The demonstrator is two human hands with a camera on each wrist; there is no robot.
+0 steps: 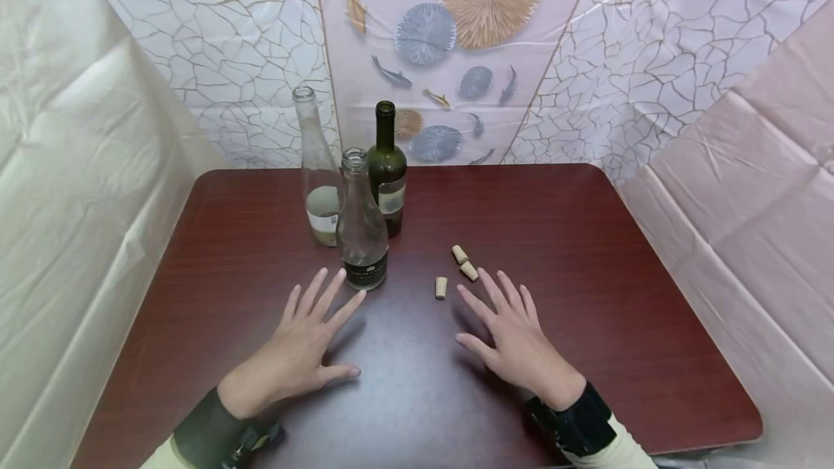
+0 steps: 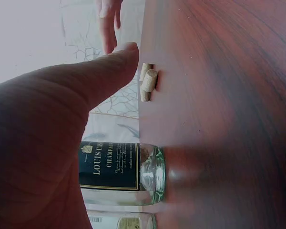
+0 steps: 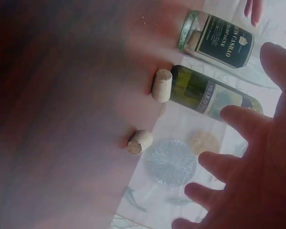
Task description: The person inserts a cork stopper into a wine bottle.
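Observation:
My left hand hovers over the table with fingers spread, its fingertips near the base of a clear bottle with a black label. Behind that stand a taller clear bottle with a white label and a dark green wine bottle, both uncorked and upright. To the right, my right hand is spread too, holding nothing. Just beyond its fingertips, two corks lie close together, one cork behind another cork. A third cork stands upright, left of them.
The bottles and corks share a dark red-brown table with rounded corners. A patterned cloth hangs behind its far edge, and pale sheets drape along both sides.

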